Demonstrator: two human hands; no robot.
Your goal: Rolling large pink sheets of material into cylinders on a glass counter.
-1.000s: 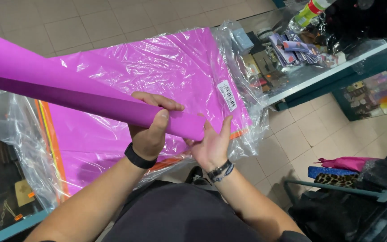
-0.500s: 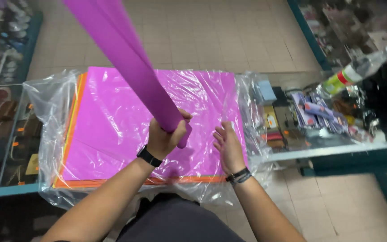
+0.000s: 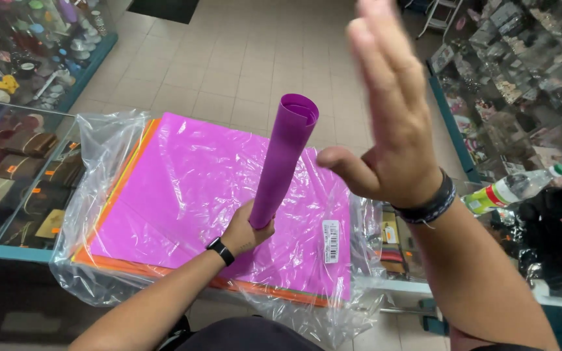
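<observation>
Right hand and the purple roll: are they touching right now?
Apart. The head view shows the right hand raised open, with floor visible between its thumb and the purple roll. Only the left hand grips the roll, at its lower end.

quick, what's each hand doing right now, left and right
Left hand: closed around the lower end of the upright purple rolled sheet.
Right hand: open, raised flat beside the roll, holding nothing.

Beige tiled floor; glass display counter left; cluttered glass shelving right; dark doormat.
</observation>
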